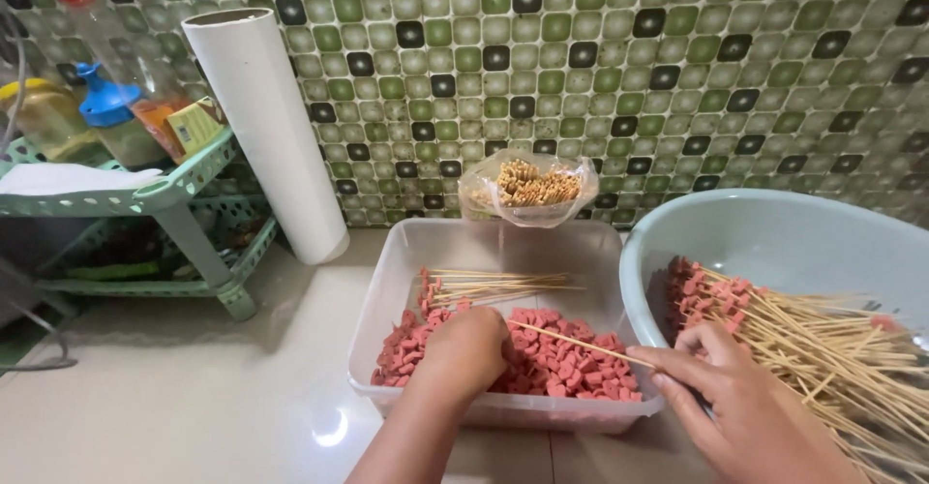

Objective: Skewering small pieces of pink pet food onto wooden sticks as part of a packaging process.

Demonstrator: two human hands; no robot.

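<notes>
The right hand pinches a bare skewer whose point runs up-left toward the left hand, which is curled closed over the pink sausage pieces in the clear tub.

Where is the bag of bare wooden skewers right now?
In the head view, the bag of skewers sits centre frame against the tiled wall, just behind the clear tub of pink sausage pieces.

Tub centre, basin right (skewers inside), rack left — bag behind tub
</notes>
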